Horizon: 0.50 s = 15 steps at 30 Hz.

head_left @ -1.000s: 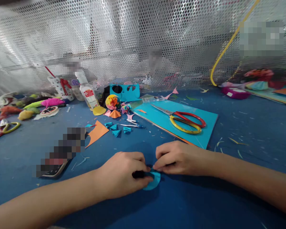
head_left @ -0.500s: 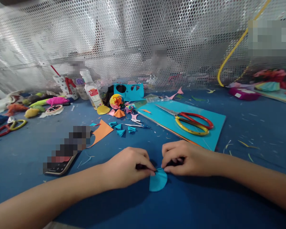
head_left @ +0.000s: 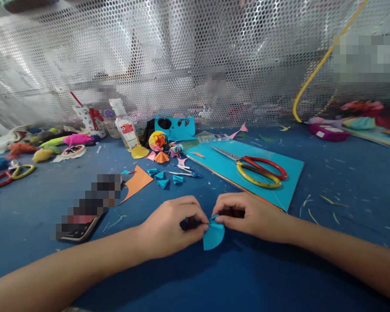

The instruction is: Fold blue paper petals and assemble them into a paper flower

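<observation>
Left hand (head_left: 173, 224) and right hand (head_left: 247, 213) pinch the blue paper (head_left: 213, 237); a narrow flap (head_left: 214, 217) has risen at its top edge, so the folding seems to be advancing

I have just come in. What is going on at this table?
The person's left hand and right hand together pinch a small blue paper, which looks partly folded at the top. Beyond them lie folded blue pieces, with an orange scrap beside. Scissors rest on a blue sheet further right.
</observation>
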Each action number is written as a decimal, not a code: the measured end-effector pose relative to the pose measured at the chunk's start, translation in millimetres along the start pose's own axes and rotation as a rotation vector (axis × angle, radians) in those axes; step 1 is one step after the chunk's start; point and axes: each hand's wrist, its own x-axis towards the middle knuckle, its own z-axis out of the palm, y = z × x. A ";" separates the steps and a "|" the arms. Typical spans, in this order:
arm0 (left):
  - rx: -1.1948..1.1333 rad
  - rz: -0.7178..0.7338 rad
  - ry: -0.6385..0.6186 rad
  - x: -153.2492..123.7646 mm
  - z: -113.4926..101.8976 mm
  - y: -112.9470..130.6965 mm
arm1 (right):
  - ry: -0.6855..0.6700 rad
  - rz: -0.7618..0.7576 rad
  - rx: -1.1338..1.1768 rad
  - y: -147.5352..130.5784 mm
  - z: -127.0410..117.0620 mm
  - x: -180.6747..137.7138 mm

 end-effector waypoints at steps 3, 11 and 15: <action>-0.101 -0.091 -0.020 0.8 -1.3 5.8 | 0.013 0.075 0.064 -2.9 -0.5 0.5; -0.310 -0.331 -0.039 6.2 -1.3 8.6 | 0.077 0.002 0.069 -12.8 8.4 -4.3; -0.302 -0.300 -0.024 6.7 -3.0 9.0 | 0.153 -0.014 0.064 -17.2 11.8 -5.3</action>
